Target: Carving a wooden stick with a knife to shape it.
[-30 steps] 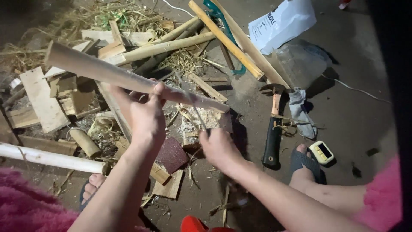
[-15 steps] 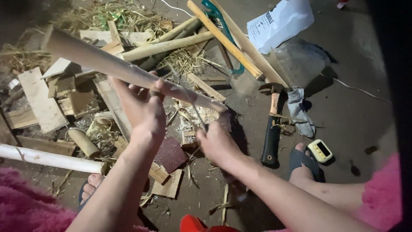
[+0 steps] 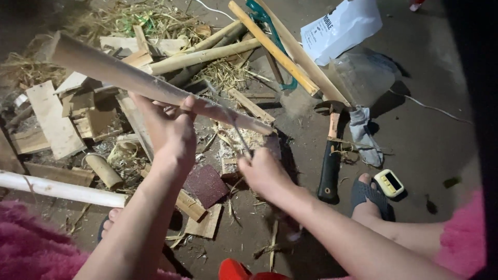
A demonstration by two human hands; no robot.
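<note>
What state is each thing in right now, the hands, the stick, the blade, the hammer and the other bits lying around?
left hand: gripping the wooden stick
wooden stick: held off the ground, slanting
right hand: closed on the thin blade
thin blade: resting against the stick
hammer: lying flat on the ground
tape measure: lying beside the sandalled foot
white bag: lying crumpled

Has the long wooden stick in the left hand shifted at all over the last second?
Barely. The wooden stick stays in the left hand; against the hammer on the ground its far end has dipped only slightly, if at all.
</note>
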